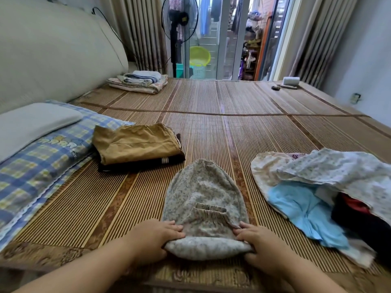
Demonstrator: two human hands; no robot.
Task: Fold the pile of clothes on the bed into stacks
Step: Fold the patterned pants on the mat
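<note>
On the bed mat (232, 123), close to its near edge, a floral garment (204, 199) lay flat. Its elastic waistband was turned up toward the middle and its near end was folded over into a thick roll. Left hand (152, 240) held the left end of that roll, grip pinching the cloth, fingers curled over the top, thumb lower at the front. Right hand (264, 248) did the same at the right end, grip also pinching the cloth. Both forearms came in from the bottom of the frame.

Left of the floral garment, apart from it, sat a folded stack: brown shorts (135, 144) on top of a dark garment (143, 163) with striped trim. Right of it, near but not touching, lay an unfolded pile (317, 187): pale floral pieces on top, a light blue piece, something red and something dark lower down.

Checked pillow (42, 166) at far left with a grey pillow (31, 125) on it, beside the padded headboard (53, 49). Folded blankets (139, 81) at the far end of the bed mat. Standing fan (178, 22) and green basin (200, 56) beyond, by the glass door.
</note>
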